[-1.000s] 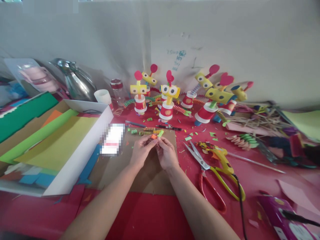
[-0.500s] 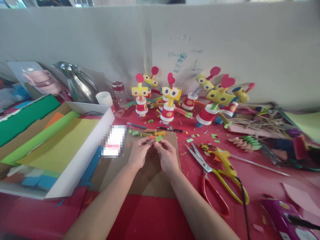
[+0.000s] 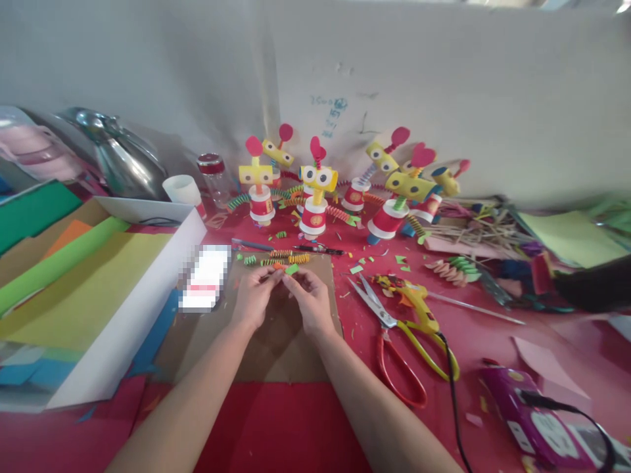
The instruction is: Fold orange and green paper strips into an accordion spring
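Above the brown cardboard mat (image 3: 290, 358), my left hand (image 3: 253, 299) and my right hand (image 3: 313, 301) meet at their fingertips. Between them they pinch a small paper strip (image 3: 292, 269), green at one end and orange at the other. Both hands are closed in a pinch; how the strip is folded is partly hidden by the fingers. Just beyond the fingers lie several accordion-folded paper springs (image 3: 298, 259) in green, orange and yellow. A dark pen (image 3: 318, 249) lies behind the springs.
Scissors (image 3: 387, 318) and a yellow glue gun (image 3: 419, 309) with a black cord lie right. Several paper-cup figures (image 3: 313, 217) stand behind. A white box (image 3: 133, 322) of coloured paper is left, near a blurred-out phone (image 3: 206, 279). A purple device (image 3: 537, 414) sits front right.
The view has turned to the right, so everything sits further left in the picture. Both hands keep their pinch on the paper strip, with little visible change in it.
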`<state>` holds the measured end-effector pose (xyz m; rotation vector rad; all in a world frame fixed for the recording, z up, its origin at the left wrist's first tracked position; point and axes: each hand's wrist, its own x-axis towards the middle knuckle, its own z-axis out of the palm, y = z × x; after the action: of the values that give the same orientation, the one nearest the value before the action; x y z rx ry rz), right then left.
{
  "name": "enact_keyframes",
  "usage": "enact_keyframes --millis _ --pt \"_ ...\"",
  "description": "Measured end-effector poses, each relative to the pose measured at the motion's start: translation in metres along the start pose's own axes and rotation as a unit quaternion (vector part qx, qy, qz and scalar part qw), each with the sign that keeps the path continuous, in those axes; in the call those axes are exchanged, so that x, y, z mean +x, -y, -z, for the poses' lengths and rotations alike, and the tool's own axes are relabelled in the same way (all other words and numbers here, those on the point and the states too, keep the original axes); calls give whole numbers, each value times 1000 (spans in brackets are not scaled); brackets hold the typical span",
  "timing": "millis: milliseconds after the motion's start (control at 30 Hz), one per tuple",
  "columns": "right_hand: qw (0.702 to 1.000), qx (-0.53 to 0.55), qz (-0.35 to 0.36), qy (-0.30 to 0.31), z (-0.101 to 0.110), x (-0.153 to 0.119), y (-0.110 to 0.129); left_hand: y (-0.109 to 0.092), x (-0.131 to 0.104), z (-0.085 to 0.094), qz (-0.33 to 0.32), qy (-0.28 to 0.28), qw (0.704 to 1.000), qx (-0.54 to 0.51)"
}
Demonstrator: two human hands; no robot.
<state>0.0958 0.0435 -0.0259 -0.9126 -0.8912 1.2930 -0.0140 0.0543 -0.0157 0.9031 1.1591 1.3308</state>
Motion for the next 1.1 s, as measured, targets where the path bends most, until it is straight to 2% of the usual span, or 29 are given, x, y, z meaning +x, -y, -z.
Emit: enact_keyframes --millis 200,367,500,767,900,1100 --pt "1000 14 -19 -15 1 -1 1 -3 -2 -3 33 -2 997 -75" --pt "993 95 -54 -40 0 1 0 -2 -5 -7 50 57 990 -122" --pt "987 139 -68 -31 -1 1 0 1 -4 -7 65 60 987 -135" --pt "987 133 -84 -33 0 -1 1 -6 -7 -8 56 -1 994 -99" --pt "990 117 -67 -28 -1 -1 2 -8 -9 -6 32 -2 999 -36" --pt "997 64 -39 -9 -1 -3 3 -8 -8 -3 23 6 1000 -17"
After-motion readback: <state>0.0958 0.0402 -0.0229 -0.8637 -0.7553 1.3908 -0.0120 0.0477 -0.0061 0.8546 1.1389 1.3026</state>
